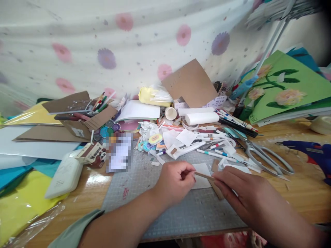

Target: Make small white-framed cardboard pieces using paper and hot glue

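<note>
A thin brown cardboard strip stretches between my two hands, just above the grey cutting mat. My left hand pinches its left end between thumb and fingertips. At the other end, my right hand has its fingers closed on the strip, with the fingertips partly hidden from view. Under the strip lies a white sheet of paper. Another brown cardboard piece rests on the mat beneath my right fingers.
Paper scraps and markers heap up behind my hands. Metal scissors and a blue glue gun lie to the right. At the left are a white case, a panda-printed box and a cardboard box of pens.
</note>
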A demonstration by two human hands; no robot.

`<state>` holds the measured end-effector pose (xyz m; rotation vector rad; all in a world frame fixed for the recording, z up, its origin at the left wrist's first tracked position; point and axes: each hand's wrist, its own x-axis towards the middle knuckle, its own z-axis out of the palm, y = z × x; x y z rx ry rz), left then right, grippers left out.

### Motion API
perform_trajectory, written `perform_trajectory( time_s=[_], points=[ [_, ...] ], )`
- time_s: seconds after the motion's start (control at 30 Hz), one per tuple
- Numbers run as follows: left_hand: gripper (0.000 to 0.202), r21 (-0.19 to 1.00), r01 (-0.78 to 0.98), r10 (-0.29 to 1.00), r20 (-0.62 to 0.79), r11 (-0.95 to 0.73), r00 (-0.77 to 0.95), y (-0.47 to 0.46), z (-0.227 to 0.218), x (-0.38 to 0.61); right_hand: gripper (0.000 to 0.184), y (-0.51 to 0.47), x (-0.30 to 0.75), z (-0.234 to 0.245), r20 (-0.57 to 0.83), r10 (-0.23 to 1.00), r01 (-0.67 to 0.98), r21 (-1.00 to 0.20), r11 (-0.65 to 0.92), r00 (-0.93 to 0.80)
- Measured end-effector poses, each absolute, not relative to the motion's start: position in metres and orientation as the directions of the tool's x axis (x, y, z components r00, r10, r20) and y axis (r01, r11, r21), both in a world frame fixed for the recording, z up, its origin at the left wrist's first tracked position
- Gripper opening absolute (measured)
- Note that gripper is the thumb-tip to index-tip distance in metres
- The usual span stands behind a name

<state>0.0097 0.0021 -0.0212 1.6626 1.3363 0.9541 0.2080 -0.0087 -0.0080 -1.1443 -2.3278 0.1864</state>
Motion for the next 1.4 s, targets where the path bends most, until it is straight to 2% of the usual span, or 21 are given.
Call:
perform_trajectory(
  time_s=[0.1,0.33,0.67,0.8,1.03,1.17,1.3,1.4],
  points=[
    [0.019,0.865,0.458,0.976,0.144,-0.205,0.165,0.002,-0.022,0.007,0.024,-0.015,0.204,-0.006,0.278,0.778,0.707,-0.324,0.629,-0.564],
    [0.022,0.801,0.521,0.955,0.233,-0.294,0.182,-0.001,-0.021,0.007,0.023,-0.020,0.201,-0.002,0.205,0.831,0.719,-0.422,0.552,-0.518],
    [0.025,0.653,0.654,0.923,0.298,-0.383,0.243,-0.003,-0.023,0.009,0.027,-0.020,0.199,-0.013,0.211,0.835,0.728,-0.414,0.547,-0.508],
    [0.025,0.639,0.663,0.919,0.306,-0.391,0.247,-0.002,-0.024,0.008,0.026,-0.018,0.199,-0.018,0.207,0.833,0.728,-0.410,0.550,-0.513],
    [0.023,0.698,0.627,0.938,0.260,-0.346,0.229,-0.002,-0.026,0.007,0.028,-0.017,0.198,-0.011,0.130,0.849,0.734,-0.447,0.511,-0.512],
    [0.024,0.782,0.556,0.955,0.171,-0.281,0.242,0.001,-0.025,0.007,0.027,-0.015,0.201,-0.004,0.087,0.873,0.724,-0.523,0.449,-0.479],
    [0.023,0.954,0.298,0.970,-0.048,-0.026,0.239,0.004,-0.021,0.010,0.026,-0.011,0.208,0.003,0.061,0.909,0.698,-0.620,0.359,-0.413],
    [0.018,0.982,0.175,0.970,-0.115,0.078,0.215,0.005,-0.018,0.011,0.025,-0.010,0.212,0.006,0.056,0.917,0.682,-0.651,0.334,-0.396]
  ],
)
